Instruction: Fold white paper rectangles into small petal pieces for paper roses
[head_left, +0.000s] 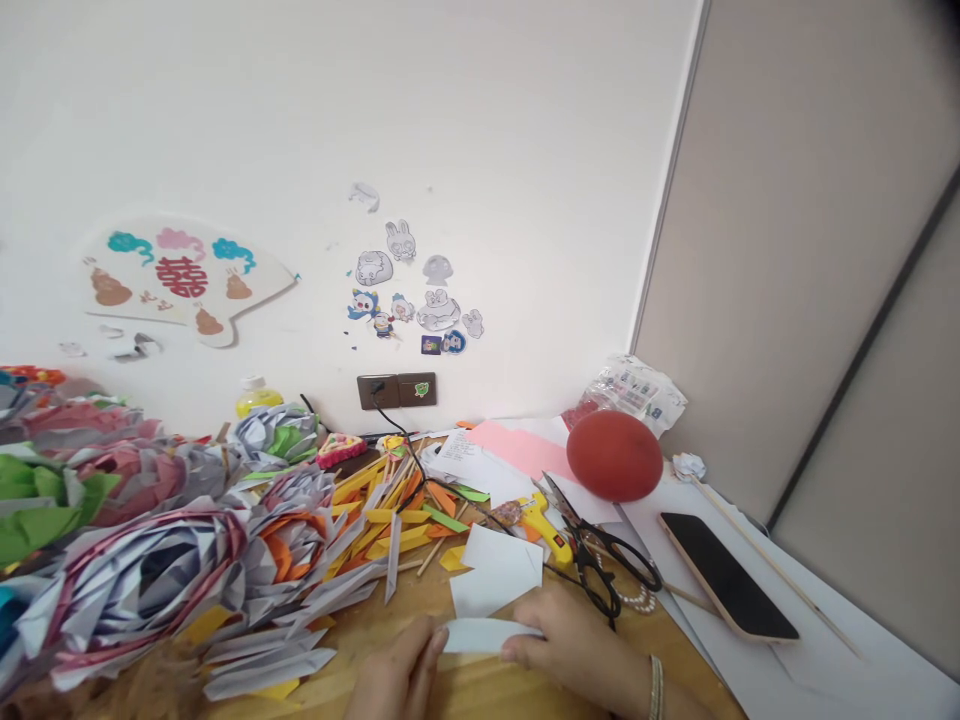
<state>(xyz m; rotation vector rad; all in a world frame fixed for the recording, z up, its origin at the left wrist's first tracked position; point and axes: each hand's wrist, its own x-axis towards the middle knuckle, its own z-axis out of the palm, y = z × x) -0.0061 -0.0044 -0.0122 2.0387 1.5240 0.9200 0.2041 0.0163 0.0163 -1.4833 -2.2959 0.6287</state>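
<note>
Near the front edge of the view, a narrow folded strip of white paper (480,636) stretches between my two hands. Its left end is pinched in my left hand (399,672), between thumb and fingers. My right hand (559,640), with a bracelet at the wrist, grips the other end. Just behind the strip, white paper pieces (499,568) lie on the wooden table (352,640). Black-handled scissors (604,555) rest beyond my right hand, beside a yellow glue gun (546,525).
Folded paper flowers (150,570) crowd the left side. Folded strips (397,520) in yellow, orange and white pile up mid-table. A red balloon (615,456), a phone (727,575) and a thin stick (772,565) lie right. A black cord (394,425) runs from the wall socket (396,390).
</note>
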